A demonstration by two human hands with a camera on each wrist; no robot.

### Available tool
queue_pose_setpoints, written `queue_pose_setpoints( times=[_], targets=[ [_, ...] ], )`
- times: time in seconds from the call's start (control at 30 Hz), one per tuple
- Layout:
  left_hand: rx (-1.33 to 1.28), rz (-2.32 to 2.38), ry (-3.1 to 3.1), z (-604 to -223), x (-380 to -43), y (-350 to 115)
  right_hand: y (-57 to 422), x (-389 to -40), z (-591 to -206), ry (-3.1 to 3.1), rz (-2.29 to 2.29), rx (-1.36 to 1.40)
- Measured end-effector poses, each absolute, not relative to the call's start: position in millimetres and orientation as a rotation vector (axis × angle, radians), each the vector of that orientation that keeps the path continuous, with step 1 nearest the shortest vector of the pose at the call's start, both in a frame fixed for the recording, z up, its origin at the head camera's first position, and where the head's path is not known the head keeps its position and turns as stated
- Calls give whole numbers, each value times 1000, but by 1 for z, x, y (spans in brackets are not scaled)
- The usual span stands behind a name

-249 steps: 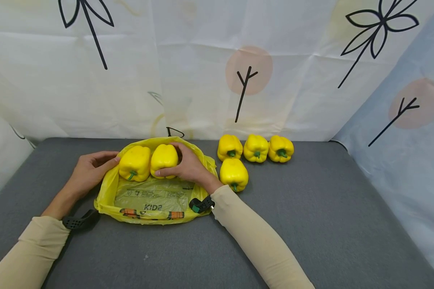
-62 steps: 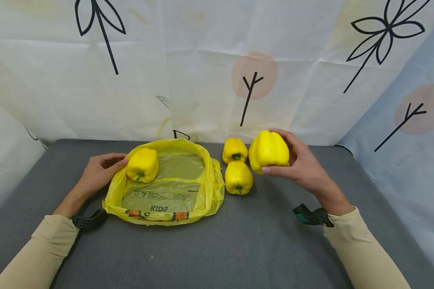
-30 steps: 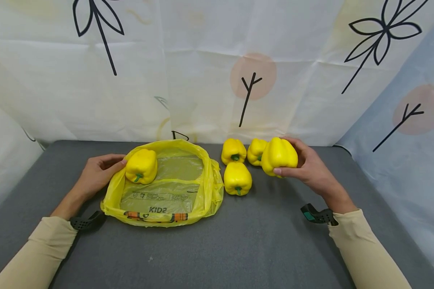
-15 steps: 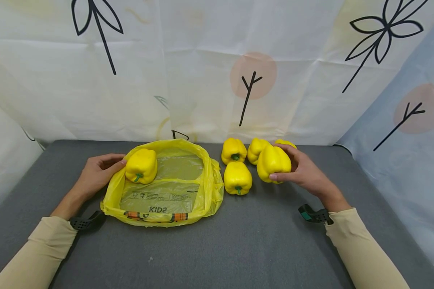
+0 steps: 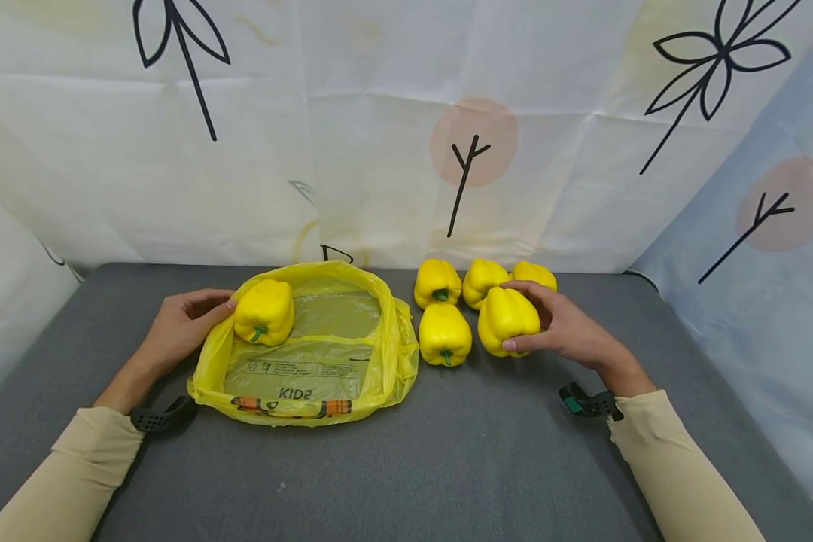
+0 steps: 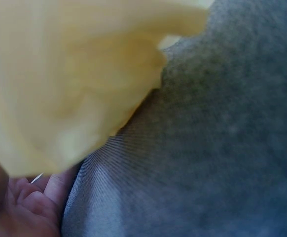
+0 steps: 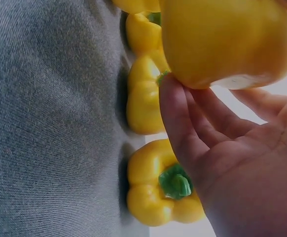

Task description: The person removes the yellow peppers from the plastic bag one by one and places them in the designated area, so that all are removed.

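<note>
My left hand [image 5: 190, 324] pinches the left rim of a yellow plastic bag [image 5: 305, 410], which lies with its mouth spread wide. One yellow bell pepper [image 5: 265, 312] sits inside the bag against its left side. In the left wrist view, blurred bag plastic [image 6: 69, 89] covers most of the left hand [image 6: 32, 207]. My right hand [image 5: 562, 325] grips another yellow bell pepper [image 5: 508, 322] between thumb and fingers, low beside a front pepper [image 5: 445, 335]. The right wrist view has this held pepper [image 7: 227, 39] above the right hand [image 7: 247, 148]; whether it touches the table is unclear.
Three more peppers stand in a row at the back: left [image 5: 437, 282], middle [image 5: 484, 281] and right [image 5: 535, 275]. They sit on a grey cloth-covered table [image 5: 379, 482]. A patterned white curtain [image 5: 373, 150] hangs right behind the table edge.
The right hand has taken one of two peppers out of the bag, carried it right over the row, then lowered it toward the front. The left hand stays at the bag's rim.
</note>
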State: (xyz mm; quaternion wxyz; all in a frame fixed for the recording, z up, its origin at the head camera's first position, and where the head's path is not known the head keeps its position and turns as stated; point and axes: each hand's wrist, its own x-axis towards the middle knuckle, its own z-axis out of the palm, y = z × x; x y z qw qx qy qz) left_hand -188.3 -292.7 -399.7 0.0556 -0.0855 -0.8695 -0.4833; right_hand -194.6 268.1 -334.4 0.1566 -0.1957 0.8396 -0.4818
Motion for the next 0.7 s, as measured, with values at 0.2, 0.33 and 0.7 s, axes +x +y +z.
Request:
queue_pose_setpoints(
  times=[0.2, 0.33, 0.7],
  targets=[
    [-272, -1482, -2631, -400, -189, -293, 269, -194, -335, 2353, -1336, -554],
    [-273, -1489, -2630, -400, -189, -293, 269, -193, -337, 2343, -1314, -543],
    [-279, -1495, -2629, -400, -189, -293, 268, -195, -341, 2361, -1256, -590]
  ],
)
